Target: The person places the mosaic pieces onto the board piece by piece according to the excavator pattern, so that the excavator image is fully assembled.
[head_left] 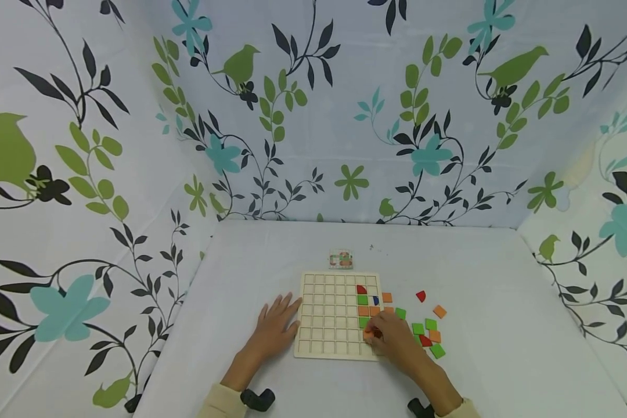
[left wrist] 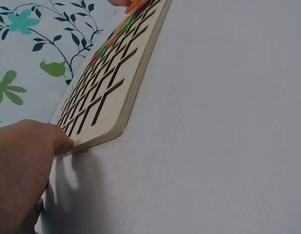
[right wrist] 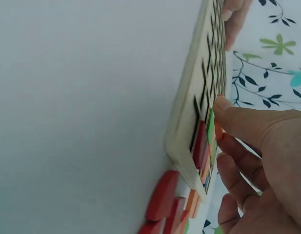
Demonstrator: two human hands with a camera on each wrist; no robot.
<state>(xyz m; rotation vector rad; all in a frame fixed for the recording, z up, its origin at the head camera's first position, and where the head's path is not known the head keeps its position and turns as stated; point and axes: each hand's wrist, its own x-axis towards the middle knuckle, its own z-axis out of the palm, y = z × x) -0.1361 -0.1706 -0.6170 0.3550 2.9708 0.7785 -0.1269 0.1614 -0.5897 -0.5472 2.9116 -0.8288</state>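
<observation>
A pale wooden grid board (head_left: 326, 316) lies flat on the white table. My left hand (head_left: 276, 331) rests at its left edge, fingers spread and thumb touching the rim in the left wrist view. Over the lower right cells, my right hand (head_left: 397, 342) pinches an orange square tile (right wrist: 218, 129) between thumb and fingertips. Set in the right-hand columns are a red curved tile (head_left: 361, 289), a green square (head_left: 363, 300), a dark blue curved piece (head_left: 375, 301) and orange squares (head_left: 363, 311). The right hand hides some cells in the head view.
Loose tiles lie right of the board, among them a red piece (head_left: 421, 296), an orange square (head_left: 439, 312) and a green square (head_left: 437, 350). A small picture card (head_left: 341, 259) sits beyond the board's far edge. Patterned cloth (head_left: 345, 116) hangs behind the table.
</observation>
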